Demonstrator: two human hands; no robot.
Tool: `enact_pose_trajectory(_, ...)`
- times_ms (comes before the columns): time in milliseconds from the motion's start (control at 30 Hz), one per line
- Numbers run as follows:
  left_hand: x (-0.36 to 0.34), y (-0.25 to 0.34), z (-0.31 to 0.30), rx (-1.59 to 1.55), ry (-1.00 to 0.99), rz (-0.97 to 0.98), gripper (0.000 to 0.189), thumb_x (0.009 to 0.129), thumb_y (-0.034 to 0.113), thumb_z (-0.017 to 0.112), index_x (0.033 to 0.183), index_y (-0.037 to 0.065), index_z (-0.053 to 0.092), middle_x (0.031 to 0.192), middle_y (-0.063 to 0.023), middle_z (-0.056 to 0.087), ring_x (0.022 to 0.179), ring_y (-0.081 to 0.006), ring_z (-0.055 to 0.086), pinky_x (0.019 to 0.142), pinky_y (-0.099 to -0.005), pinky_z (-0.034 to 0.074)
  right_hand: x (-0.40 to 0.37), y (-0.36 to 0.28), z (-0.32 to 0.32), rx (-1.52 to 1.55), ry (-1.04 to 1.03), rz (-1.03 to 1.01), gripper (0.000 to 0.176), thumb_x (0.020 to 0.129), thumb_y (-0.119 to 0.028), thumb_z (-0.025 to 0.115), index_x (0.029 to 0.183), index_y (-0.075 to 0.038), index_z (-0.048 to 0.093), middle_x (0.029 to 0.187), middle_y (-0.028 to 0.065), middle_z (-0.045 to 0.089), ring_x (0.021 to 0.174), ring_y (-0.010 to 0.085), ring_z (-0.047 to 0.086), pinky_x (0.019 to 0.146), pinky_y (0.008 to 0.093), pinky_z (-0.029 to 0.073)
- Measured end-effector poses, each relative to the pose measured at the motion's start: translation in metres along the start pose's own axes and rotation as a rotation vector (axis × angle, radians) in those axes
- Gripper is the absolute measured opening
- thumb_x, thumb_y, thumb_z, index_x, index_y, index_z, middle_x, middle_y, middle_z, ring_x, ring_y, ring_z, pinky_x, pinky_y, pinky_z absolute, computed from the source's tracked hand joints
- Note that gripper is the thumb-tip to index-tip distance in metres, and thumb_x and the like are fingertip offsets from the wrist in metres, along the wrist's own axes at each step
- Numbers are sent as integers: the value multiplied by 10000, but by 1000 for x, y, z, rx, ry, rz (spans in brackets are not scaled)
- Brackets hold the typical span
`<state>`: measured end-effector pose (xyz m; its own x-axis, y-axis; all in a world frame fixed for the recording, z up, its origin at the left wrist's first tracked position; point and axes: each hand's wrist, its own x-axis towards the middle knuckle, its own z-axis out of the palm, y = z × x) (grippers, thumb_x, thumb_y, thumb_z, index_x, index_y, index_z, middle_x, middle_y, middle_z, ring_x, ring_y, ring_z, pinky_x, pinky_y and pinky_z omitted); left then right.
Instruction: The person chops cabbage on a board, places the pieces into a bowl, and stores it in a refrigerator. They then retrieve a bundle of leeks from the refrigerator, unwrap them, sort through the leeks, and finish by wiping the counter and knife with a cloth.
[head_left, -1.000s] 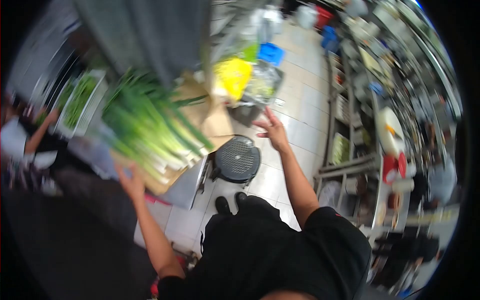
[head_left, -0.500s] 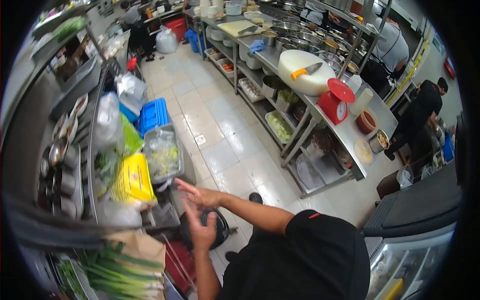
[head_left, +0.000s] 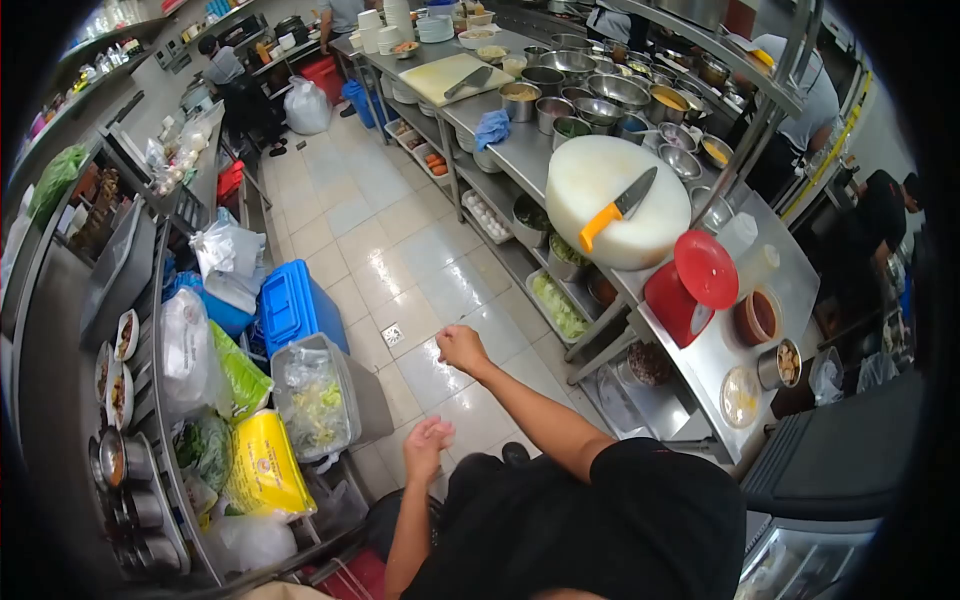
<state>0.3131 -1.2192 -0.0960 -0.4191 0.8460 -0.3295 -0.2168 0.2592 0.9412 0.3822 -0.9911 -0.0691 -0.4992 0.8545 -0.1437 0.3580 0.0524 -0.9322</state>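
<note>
My right hand (head_left: 463, 350) is held out over the tiled floor, its fingers curled in and nothing visible in them. Lower and to the left, my left hand (head_left: 428, 447) is raised, slightly blurred, with loosely bent fingers and no object in it. The two hands are apart and touch nothing. To their left stands a grey bin (head_left: 368, 400) with leafy greens inside. A yellow bag (head_left: 270, 467) lies left of the bin, and a blue lidded box (head_left: 300, 305) is behind it.
On the right, a steel counter (head_left: 700, 385) carries an orange-handled knife (head_left: 620, 208) on a thick white block (head_left: 640, 255), a red scale (head_left: 680, 305) and metal bowls. Steel racks (head_left: 150, 330) line the left. Several people are farther back and at the right.
My hands have moved apart, and the right hand's fingers have gone from spread to curled. The view has shifted, bringing the counter nearer and taking the spring onions out of sight.
</note>
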Motion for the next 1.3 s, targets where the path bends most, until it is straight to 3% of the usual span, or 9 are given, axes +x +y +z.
enact_pose_trajectory(33, 17, 4, -18, 147, 2, -113, 241, 947, 214, 510, 1073, 32, 605, 840, -85, 663, 721, -146, 605, 652, -230, 499, 17, -17, -8, 36, -3, 113, 409, 808, -127, 620, 1203, -37, 563, 883, 150, 671, 861, 260, 665, 786, 360, 517)
enact_pose_trajectory(100, 55, -3, -36, 181, 259, -188, 152, 898, 169, 575, 943, 35, 631, 627, -15, 613, 567, -124, 560, 618, -228, 493, 79, 1, -3, -390, 568, -693, 325, 820, -148, 601, 1120, -23, 587, 771, 133, 675, 774, 270, 672, 767, 373, 516)
enact_pose_trajectory(167, 103, -37, -69, 273, 234, -204, 182, 861, 145, 607, 1007, 36, 626, 697, -44, 622, 668, -159, 588, 694, -265, 501, 132, -29, -38, -136, 394, -189, 293, 816, -163, 596, 1074, -23, 591, 776, 143, 675, 781, 329, 660, 761, 393, 509)
enact_pose_trajectory(300, 180, -27, -78, 736, 43, 157, 462, 759, 116, 678, 1207, 58, 581, 1035, -159, 621, 1066, -272, 564, 977, -369, 424, 255, -84, -121, -191, 621, -147, 396, 838, -184, 571, 1197, -20, 540, 1061, 278, 600, 1003, 382, 594, 878, 449, 464)
enact_pose_trajectory(533, 422, 37, -78, 691, -496, 37, 558, 819, 121, 672, 1343, 83, 484, 1370, -159, 476, 1284, -287, 430, 1062, -369, 340, 461, -50, -232, -528, 963, 131, 510, 831, -262, 626, 1296, -98, 499, 1374, 244, 362, 1105, 404, 533, 923, 426, 453)
enact_pose_trajectory(667, 566, 145, -16, 538, -595, 302, 552, 931, 229, 570, 1429, 109, 362, 1409, -136, 443, 1306, -271, 413, 1071, -379, 328, 509, -21, -254, -531, 766, 73, 416, 809, -254, 630, 1187, -84, 596, 1209, 216, 530, 1028, 370, 581, 893, 407, 462)
enact_pose_trajectory(933, 708, 297, 105, -811, -756, 5, 609, 954, 476, 452, 1404, 80, 349, 1310, -126, 516, 1202, -254, 505, 1000, -435, 417, 518, -135, -171, -172, 143, -536, 342, 801, -110, 670, 1138, -58, 642, 1011, 116, 633, 941, 201, 599, 794, 332, 495)
enact_pose_trajectory(1067, 746, 316, 96, -670, -536, -113, 480, 948, 366, 502, 1276, 18, 467, 1132, -127, 602, 973, -229, 613, 835, -404, 525, 593, -132, -219, 182, 104, -165, 385, 894, -271, 635, 1178, -12, 614, 1142, 162, 570, 759, 225, 654, 687, 332, 522)
enact_pose_trajectory(1300, 814, 338, 53, -410, -160, 106, 354, 939, 251, 536, 1180, -8, 536, 972, -120, 637, 844, -198, 636, 699, -345, 556, 759, -117, -279, -799, 548, 390, 584, 900, -297, 556, 1378, -18, 370, 1326, 282, 416, 1175, 411, 489, 951, 405, 446)
